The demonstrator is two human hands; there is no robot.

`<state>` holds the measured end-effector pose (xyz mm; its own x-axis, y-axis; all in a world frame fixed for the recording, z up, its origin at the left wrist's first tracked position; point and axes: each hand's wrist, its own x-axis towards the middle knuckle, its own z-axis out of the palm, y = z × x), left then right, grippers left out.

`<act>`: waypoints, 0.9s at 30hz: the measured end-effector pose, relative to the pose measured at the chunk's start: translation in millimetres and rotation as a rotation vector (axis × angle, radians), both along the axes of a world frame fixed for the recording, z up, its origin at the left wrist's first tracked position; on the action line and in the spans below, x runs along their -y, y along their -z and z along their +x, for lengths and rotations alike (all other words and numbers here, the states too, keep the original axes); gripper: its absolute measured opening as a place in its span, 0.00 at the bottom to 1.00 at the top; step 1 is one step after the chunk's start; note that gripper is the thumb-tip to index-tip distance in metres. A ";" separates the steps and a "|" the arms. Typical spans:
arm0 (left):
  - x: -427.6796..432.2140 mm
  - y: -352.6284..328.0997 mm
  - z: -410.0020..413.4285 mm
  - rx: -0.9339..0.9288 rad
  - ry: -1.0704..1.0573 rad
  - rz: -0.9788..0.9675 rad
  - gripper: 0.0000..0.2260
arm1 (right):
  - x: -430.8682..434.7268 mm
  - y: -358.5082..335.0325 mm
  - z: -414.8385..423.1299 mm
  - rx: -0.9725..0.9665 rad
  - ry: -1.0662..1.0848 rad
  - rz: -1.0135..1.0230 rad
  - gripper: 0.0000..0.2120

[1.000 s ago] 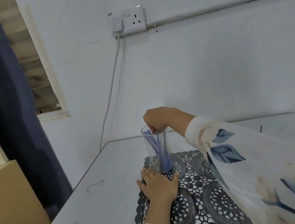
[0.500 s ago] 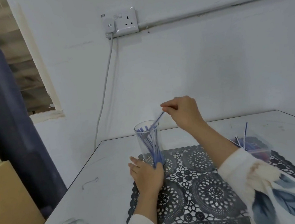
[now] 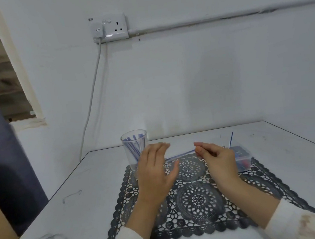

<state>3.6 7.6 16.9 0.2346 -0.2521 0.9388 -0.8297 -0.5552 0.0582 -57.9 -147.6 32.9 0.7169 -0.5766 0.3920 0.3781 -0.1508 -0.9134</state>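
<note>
Right hand point(image 3: 218, 159) pinching the blue stick point(image 3: 182, 154), I am advising the open left hand point(image 3: 154, 170) to take its free end gently.

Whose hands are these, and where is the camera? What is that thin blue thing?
There is no machine here, just a person working with bare hands. The picture comes from a camera worn on the person's head, looking down, so you see the hands as they do. The right hand pinches one end of a thin blue stick, held above a dark lacy mat on a white table. The left hand is open beside the stick's other end; whether it touches it I cannot tell. Behind the left hand stands a clear glass with more blue sticks in it. By the right hand sits a clear plastic tub with more bits inside.
</note>
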 end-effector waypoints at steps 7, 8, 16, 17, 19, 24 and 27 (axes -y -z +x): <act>18.4 18.7 -5.2 -0.065 -0.034 0.129 0.16 | 16.3 5.0 -1.6 -0.046 -0.097 0.026 0.08; 17.1 19.2 -3.9 -0.066 -0.048 0.124 0.14 | 17.7 6.5 -0.5 -0.062 -0.117 0.023 0.07; 4.7 18.0 7.7 -0.006 -0.095 0.126 0.11 | 25.2 17.8 5.1 -0.103 -0.095 -0.653 0.10; 4.4 17.6 8.3 0.000 -0.099 0.132 0.11 | 24.7 19.0 5.7 -0.077 -0.073 -0.704 0.10; 4.5 17.6 7.7 -0.004 -0.114 0.156 0.12 | 23.7 21.2 8.4 -0.013 0.011 -0.830 0.10; 7.4 16.3 4.3 -0.074 -0.145 0.227 0.10 | 25.0 29.0 14.8 0.077 0.141 -1.130 0.07; 10.5 14.3 1.3 -0.199 -0.125 0.265 0.01 | 27.0 31.7 14.7 0.070 0.131 -1.196 0.14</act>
